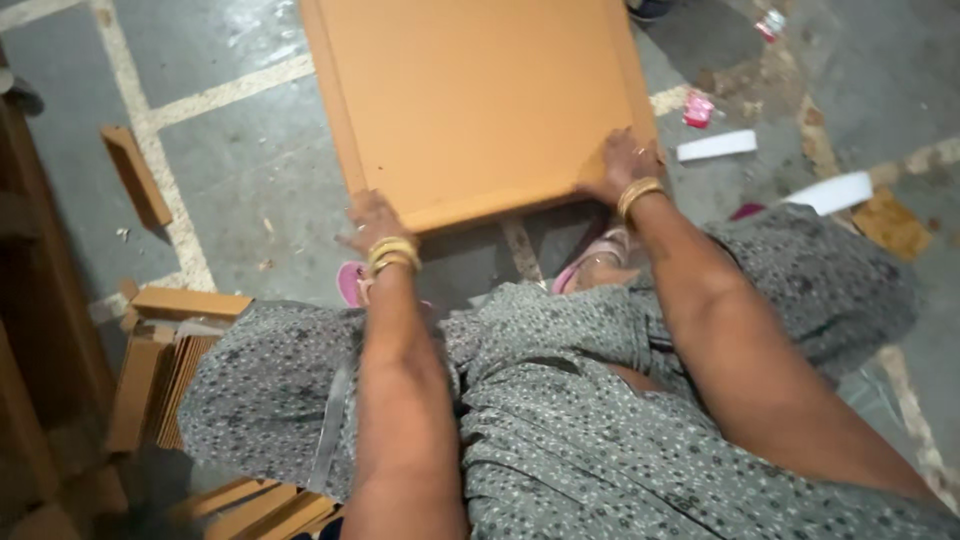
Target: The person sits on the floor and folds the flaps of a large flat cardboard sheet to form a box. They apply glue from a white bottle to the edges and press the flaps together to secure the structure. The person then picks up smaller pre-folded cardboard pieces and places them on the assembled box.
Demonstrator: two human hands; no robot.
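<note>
A large flat brown cardboard sheet (480,100) with a raised border lies on the grey floor in front of me. My left hand (372,222) grips its near left corner, fingers curled under the edge. My right hand (622,160) rests on its near right corner, fingers spread on the board. Both wrists carry gold bangles. My knees, in grey patterned cloth, fill the lower part of the view, with pink sandals below the board's near edge.
Stacks of folded cardboard pieces (165,375) lie at the lower left, and a loose brown strip (135,175) lies on the floor to the left. White paper scraps (716,146) and a pink wrapper (697,108) litter the floor at right.
</note>
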